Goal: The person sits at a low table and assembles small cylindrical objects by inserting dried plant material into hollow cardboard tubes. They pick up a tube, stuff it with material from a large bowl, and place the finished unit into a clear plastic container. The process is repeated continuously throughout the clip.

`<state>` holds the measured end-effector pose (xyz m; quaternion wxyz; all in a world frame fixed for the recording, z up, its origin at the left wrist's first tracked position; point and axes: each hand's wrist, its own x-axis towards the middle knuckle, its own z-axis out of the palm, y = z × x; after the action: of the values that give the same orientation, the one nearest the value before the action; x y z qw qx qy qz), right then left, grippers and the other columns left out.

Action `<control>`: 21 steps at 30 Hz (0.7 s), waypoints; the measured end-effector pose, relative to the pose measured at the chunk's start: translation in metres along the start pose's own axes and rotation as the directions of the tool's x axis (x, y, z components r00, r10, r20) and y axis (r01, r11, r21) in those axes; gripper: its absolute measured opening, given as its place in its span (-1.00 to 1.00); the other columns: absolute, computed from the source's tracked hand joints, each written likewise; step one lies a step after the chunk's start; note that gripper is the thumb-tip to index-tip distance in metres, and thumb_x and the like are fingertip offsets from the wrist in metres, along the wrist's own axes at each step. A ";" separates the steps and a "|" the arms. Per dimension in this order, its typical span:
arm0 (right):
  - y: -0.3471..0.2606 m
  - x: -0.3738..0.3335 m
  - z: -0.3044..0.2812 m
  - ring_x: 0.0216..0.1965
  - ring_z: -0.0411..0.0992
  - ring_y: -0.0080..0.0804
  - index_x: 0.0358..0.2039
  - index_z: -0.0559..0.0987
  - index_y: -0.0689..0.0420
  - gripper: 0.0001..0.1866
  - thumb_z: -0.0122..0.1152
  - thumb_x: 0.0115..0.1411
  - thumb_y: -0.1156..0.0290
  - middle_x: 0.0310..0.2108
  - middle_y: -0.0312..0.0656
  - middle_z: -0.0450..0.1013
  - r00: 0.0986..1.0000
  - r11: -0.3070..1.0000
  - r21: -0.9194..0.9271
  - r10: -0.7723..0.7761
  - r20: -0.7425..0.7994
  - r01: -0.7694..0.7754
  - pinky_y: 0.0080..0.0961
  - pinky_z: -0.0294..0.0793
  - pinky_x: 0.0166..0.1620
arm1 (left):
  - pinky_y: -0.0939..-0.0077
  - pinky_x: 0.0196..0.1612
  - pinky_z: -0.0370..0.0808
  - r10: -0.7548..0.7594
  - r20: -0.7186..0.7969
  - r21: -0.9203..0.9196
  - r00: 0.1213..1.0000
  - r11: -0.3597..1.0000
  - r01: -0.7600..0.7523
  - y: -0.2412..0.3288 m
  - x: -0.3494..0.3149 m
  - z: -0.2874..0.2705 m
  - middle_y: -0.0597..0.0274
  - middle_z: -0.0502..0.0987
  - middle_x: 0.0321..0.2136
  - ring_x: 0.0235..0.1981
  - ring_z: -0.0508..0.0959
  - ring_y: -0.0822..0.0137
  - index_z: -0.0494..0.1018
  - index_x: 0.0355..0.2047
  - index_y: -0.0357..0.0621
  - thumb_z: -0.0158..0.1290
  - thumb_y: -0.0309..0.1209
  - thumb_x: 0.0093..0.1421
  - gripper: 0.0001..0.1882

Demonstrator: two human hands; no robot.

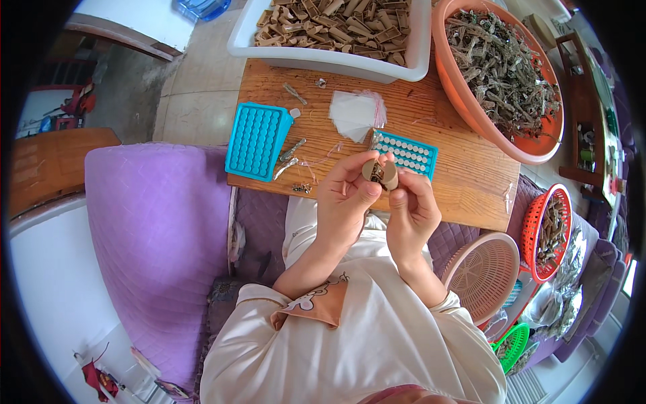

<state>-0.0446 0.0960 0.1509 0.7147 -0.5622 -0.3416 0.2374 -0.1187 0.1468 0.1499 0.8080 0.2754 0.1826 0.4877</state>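
Observation:
In front of my chest, both hands hold a small brown cylindrical casing (389, 176) between thumbs and fingertips. Dark material shows in the gap between its two round ends. My left hand (342, 203) pinches the left end, and my right hand (412, 210) grips the right end. Just beyond the fingers lies a blue tray (431, 151) with rows of white round pieces, partly hidden by my hands. Another blue tray (254, 143) with round cells rests at the table's left edge. Beside it are thin, crinkled silvery strips (292, 149).
Clear plastic bags (351, 109) lie on the wooden table (464, 195). At the back stand a white bin (316, 59) of brown half-tube shells and an orange basin (452, 87) of dark, tangled pieces. To my right are a beige basket (480, 276) and a red basket (535, 236).

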 end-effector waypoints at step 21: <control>0.002 -0.001 -0.003 -0.31 0.37 -0.36 -0.35 0.46 0.28 -0.79 0.11 -0.07 0.72 -0.39 -0.14 0.40 0.999 0.977 -0.211 0.010 0.042 -0.001 -0.56 0.34 -0.23 | 0.44 0.02 0.30 0.016 0.042 0.092 0.999 0.996 -0.019 -0.002 -0.002 -0.008 0.05 0.41 -0.17 -0.07 0.39 0.28 0.30 -0.12 -0.33 0.10 -0.48 0.00 -0.58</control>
<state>-0.0432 0.0942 0.1480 0.6428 -0.6308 -0.3784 0.2138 -0.1228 0.1460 0.1430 0.7938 0.3239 0.1859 0.4801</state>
